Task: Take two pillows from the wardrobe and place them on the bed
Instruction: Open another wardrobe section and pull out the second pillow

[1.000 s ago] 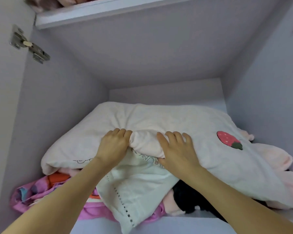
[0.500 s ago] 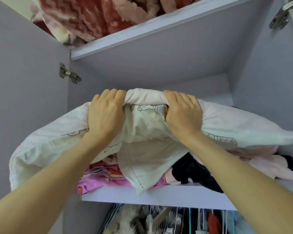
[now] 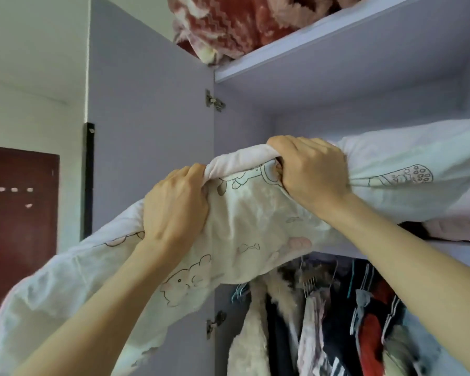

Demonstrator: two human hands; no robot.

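Lilac-grey wardrobe [image 3: 337, 66] with its door [image 3: 152, 131] swung wide open, that's what fills the view. Both of the person's arms are up at the middle shelf [image 3: 461, 246]. The left hand [image 3: 174, 210] has its fingers curled tight into a bunch of the white cartoon-print pillow [image 3: 255, 226], and the right hand [image 3: 314, 175] is clenched on the same pillow just beside it, a bit higher and closer to the shelf. So a full two-handed grab on the fabric.

The pillow is only partly on that shelf: its right end rests on top of a pinkish folded thing [image 3: 456, 226] lying there, while the left end sags down in front of the open door, well out of the wardrobe.

Above the shelf, on the top board, a fluffy red-and-pink blanket [image 3: 228, 25] hangs a little over the edge. Below the shelf, hanging clothes [image 3: 337, 321] are packed on hangers, a fuzzy cream coat [image 3: 251, 335] nearest the door. Left of the door, a dark red panel [image 3: 19, 226] on the wall.
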